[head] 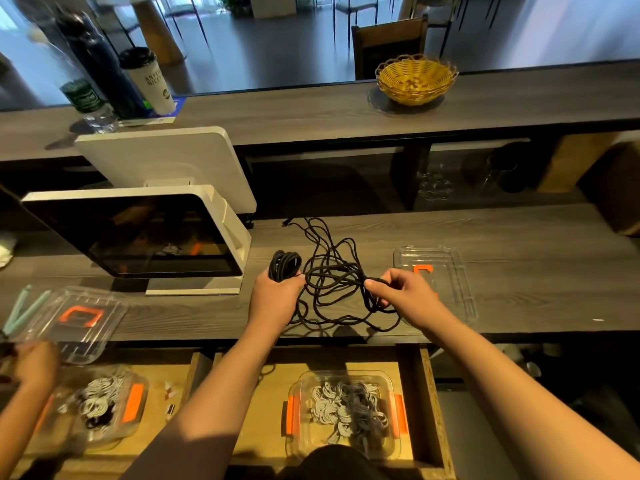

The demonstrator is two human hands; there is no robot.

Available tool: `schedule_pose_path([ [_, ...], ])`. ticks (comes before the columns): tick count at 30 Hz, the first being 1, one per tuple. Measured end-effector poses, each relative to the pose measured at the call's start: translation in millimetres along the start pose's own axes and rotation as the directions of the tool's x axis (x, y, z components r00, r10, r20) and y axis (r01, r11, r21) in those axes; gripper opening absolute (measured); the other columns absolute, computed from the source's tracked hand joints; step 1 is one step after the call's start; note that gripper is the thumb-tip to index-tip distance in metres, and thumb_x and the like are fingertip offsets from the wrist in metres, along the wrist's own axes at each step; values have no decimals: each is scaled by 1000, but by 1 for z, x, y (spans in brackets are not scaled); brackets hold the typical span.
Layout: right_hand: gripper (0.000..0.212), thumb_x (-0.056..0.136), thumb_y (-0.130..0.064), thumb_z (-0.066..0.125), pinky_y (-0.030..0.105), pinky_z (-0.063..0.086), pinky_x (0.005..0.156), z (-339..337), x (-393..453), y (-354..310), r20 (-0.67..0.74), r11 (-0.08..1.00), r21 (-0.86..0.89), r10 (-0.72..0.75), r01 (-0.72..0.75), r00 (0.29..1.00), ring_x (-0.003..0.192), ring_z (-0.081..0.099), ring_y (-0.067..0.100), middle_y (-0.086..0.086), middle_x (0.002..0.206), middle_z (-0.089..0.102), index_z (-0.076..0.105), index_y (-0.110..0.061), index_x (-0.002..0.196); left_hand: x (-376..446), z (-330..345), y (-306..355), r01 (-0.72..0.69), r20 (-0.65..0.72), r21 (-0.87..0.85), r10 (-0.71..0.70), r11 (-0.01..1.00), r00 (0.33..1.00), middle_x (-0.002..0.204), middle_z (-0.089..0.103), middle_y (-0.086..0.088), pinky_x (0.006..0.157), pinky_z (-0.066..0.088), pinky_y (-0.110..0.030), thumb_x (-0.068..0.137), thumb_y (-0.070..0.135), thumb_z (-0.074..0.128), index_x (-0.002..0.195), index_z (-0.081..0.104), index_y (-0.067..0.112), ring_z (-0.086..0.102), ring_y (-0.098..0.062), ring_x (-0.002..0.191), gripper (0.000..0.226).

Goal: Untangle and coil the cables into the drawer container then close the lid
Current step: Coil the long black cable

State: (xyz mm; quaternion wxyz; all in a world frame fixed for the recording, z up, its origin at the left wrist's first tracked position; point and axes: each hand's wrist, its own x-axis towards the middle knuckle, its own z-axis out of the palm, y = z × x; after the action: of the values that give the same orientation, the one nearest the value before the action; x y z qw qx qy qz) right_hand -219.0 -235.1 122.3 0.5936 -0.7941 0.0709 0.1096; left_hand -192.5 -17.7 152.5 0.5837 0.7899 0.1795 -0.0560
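Black cable [332, 282] sprawls tangled on the desk [519, 265]. The left hand [277, 299] grips its coiled part; the right hand [405, 296] pinches a strand. Pulling may tighten the knots, or loops may slide off the desk edge toward the drawer container [343, 410].

Black cable [329, 282] on grey wood-grain counter [519, 271]. Clear container [343, 410], orange latches, holds white and grey cables. Far basket [415, 79] woven yellow. Left monitor [138, 233] white-framed, black screen.

The left hand [277, 292] gripped a coiled bundle [284, 265] while the right hand [403, 292] pinched the tangled black cable [332, 282] above the table [519, 237].
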Motion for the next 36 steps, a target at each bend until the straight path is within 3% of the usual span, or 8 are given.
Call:
schedule_pose_path([
  [7,48,96,-38,60,36,47,67,-8,1,11,-214,995,61,92,-81,973,66,56,22,17,71,63,66,9,85,12,-22,-12,52,-206,-43,-60,998,977,111,62,-3,95,46,-40,94,22,67,126,61,17,57,-26,109,34],
  [11,42,101,-37,52,32,50,66,-2,-1,8,-206,981,157,144,-112,968,61,56,20,2,59,55,56,-13,66,16,-27,-18,98,-250,-44,-106,994,962,112,67,-8,96,50,-46,95,25,65,122,63,22,62,-30,107,28],
  [15,38,101,-42,50,33,51,65,4,1,4,-135,943,294,202,-155,970,59,53,16,-1,61,49,52,-16,73,18,-27,-23,141,-222,-74,-155,987,963,107,67,-12,91,52,-44,95,24,65,112,59,23,63,-32,102,18],
  [18,34,100,-38,53,26,44,53,4,3,4,-161,959,243,188,-145,969,51,48,12,-2,59,45,53,-14,76,16,-25,-23,146,-185,-154,-174,977,967,92,61,-1,77,46,-31,95,22,67,121,58,16,57,-15,83,28],
  [22,16,98,-29,59,23,36,44,7,7,16,-161,977,76,208,-198,965,49,43,10,0,66,51,60,-13,95,6,-22,-20,152,-43,-251,-168,956,985,104,65,0,98,46,-39,93,21,68,114,63,17,58,-20,105,23],
  [28,26,93,-18,67,24,48,62,12,6,24,-192,938,196,322,-286,927,74,56,15,7,93,59,60,-6,114,-3,-22,-5,111,182,-358,-48,927,982,65,53,8,58,37,-21,94,16,63,94,67,17,47,-5,59,3],
  [32,48,89,-16,70,29,44,101,25,-4,12,-373,952,-278,18,-130,928,125,47,14,0,134,49,51,-22,133,-8,-21,2,87,293,-372,28,924,956,62,45,6,56,29,-23,96,14,59,89,64,17,39,-8,57,9],
  [36,37,94,-11,62,21,50,97,50,-18,-5,-264,960,-244,-200,135,944,119,51,3,-11,126,54,55,-26,127,-11,-20,6,92,335,-319,22,943,942,65,51,6,60,32,-25,94,16,62,94,69,18,43,-8,60,7],
])
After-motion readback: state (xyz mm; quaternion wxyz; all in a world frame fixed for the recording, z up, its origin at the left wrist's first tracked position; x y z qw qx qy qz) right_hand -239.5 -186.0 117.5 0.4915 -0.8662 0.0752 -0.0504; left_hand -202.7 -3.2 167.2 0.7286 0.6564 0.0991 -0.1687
